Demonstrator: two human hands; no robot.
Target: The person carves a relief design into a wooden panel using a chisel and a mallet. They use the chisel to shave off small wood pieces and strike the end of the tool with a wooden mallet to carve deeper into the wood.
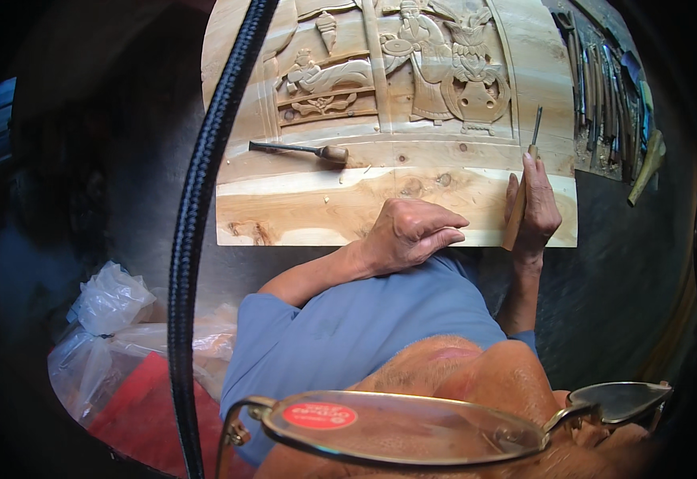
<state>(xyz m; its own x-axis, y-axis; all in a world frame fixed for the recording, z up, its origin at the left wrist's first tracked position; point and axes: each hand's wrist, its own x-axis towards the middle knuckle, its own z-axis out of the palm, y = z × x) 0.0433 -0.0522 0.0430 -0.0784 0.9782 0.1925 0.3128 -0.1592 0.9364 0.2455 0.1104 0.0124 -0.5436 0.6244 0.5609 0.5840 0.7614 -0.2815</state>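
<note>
A pale wooden panel carries relief carving of figures, a vessel and framed ornaments. My right hand grips an upright chisel at the panel's front right, its long wooden handle downward and narrow metal blade pointing away from me. My left hand is at the panel's front edge, left of the chisel, thumb and fingers drawn close together; whether anything small is between them I cannot make out. A second chisel with a wooden handle lies sideways on the left of the panel, among small shavings.
Many carving tools lie on a surface right of the panel, with a pale mallet-like piece at its front. Plastic bags and a red mat are at lower left. A black braided cable crosses the view.
</note>
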